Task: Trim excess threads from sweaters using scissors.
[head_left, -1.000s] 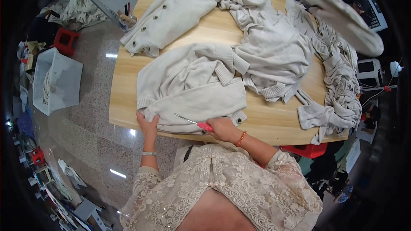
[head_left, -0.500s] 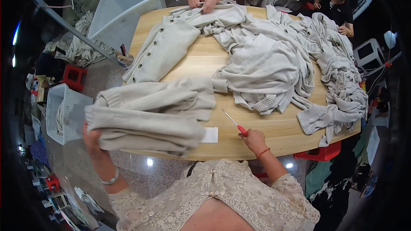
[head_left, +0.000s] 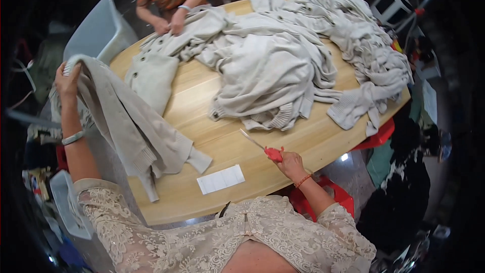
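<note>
- Writing: the slip (head_left: 221, 179), a white paper oblong crossed by thin lines, lies flat near the table's front edge; any print on it is too small to read.
- Sweater (head_left: 121, 108): pale grey-beige knit, ribbed at the edges, hanging in long folds from its raised upper end. It is at the left of the table (head_left: 194, 98), its lower end over the tabletop beside the slip; whether that end touches the wood cannot be told.
- Left hand (head_left: 68, 83): raised at far left, fingers closed around the sweater's ribbed upper edge.
- Right hand (head_left: 290, 166): low over the table's front part, fingers wrapped around the tool (head_left: 274, 153), which has a red handle and a slim metal shaft pointing up and to the left.
- Cardigan (head_left: 151, 81): cream, with a row of dark buttons, lying behind the sweater; a co-worker's hands (head_left: 171, 24) touch its far part.
- Heap (head_left: 270, 76): similar pale knits, crumpled at mid-table; a further row (head_left: 376, 65) of bunched knits lines the right side.
- Containers: the tub (head_left: 98, 28), whitish, stands beyond the table's far left corner, its contents not discernible. The bin (head_left: 70, 207), white, stands on the floor at lower left, with pale cloth inside.
</note>
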A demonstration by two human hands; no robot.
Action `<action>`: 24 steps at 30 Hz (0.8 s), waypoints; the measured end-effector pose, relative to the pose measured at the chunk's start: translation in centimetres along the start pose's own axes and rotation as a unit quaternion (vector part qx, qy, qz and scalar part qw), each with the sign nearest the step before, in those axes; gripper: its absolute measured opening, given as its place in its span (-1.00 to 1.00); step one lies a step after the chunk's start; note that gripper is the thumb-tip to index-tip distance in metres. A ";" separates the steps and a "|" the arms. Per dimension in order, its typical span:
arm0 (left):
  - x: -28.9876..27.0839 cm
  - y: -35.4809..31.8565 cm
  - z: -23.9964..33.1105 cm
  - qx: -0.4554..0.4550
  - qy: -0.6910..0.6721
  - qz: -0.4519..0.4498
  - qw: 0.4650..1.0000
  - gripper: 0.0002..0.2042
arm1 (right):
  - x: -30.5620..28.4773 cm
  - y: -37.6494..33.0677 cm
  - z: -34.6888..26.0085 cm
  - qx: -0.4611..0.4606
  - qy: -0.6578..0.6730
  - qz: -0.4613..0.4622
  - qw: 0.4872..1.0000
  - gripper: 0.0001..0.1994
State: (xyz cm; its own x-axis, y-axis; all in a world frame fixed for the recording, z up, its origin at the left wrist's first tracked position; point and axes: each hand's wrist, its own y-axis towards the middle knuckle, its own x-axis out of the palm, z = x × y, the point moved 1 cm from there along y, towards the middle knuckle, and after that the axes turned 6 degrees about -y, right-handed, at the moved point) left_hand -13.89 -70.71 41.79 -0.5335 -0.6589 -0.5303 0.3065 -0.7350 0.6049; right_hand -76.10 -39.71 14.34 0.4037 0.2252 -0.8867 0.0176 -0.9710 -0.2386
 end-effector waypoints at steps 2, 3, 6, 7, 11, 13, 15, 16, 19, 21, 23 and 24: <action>7.8 -2.5 -1.3 0.038 0.131 0.013 0.991 -0.22 | -1.8 0.8 -0.2 0.064 -0.011 -0.027 0.998 -0.69; 13.0 -6.0 0.0 0.035 0.027 -0.032 0.999 -0.23 | -2.0 0.8 0.4 0.084 -0.006 -0.010 0.996 -0.70; 25.2 -20.2 9.3 0.111 -0.061 -0.247 0.961 -0.28 | -2.3 0.3 2.6 0.136 -0.008 0.013 0.991 -0.73; 27.5 -25.1 12.1 0.096 -0.089 -0.333 0.934 -0.26 | -2.3 0.3 3.2 0.138 0.024 0.044 0.989 -0.70; 30.9 -38.8 18.7 0.141 0.089 -0.455 0.875 -0.23 | -3.1 -0.1 5.2 0.156 0.050 0.061 0.985 -0.74; 32.7 -40.9 15.7 0.138 0.063 -0.398 0.905 -0.27 | -3.2 -0.4 5.7 0.158 0.074 0.080 0.981 -0.77; 33.7 -40.7 14.6 0.120 -0.031 -0.362 0.924 -0.35 | -2.9 -0.8 7.0 0.162 0.100 0.074 0.979 -0.77; 33.4 -40.1 14.4 0.097 -0.059 -0.400 0.910 -0.39 | -2.9 -1.0 7.7 0.163 0.126 0.071 0.976 -0.78; 31.0 -37.1 14.7 -0.012 -0.186 -0.460 0.868 -0.66 | -2.5 0.3 7.8 0.127 0.178 0.094 0.971 -0.81; 27.1 -35.5 16.8 -0.111 -0.283 -0.497 0.813 -0.78 | -3.9 1.9 6.1 0.108 0.197 0.083 0.971 -0.80; 22.3 -34.1 22.0 -0.127 -0.374 -0.513 0.762 -0.84 | -5.4 3.2 5.0 0.072 0.204 0.139 0.966 -0.69; 19.5 -33.7 25.7 -0.142 -0.409 -0.520 0.736 -0.87 | -6.2 3.6 4.8 0.050 0.198 0.165 0.965 -0.65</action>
State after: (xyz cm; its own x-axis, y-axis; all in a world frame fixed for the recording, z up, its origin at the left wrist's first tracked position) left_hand -54.91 -54.68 26.34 -0.8569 0.5153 -0.0132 -0.5125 -0.8543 -0.0864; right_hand -82.91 -44.24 17.13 0.6901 -0.1618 -0.7054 -0.2516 -0.9675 -0.0242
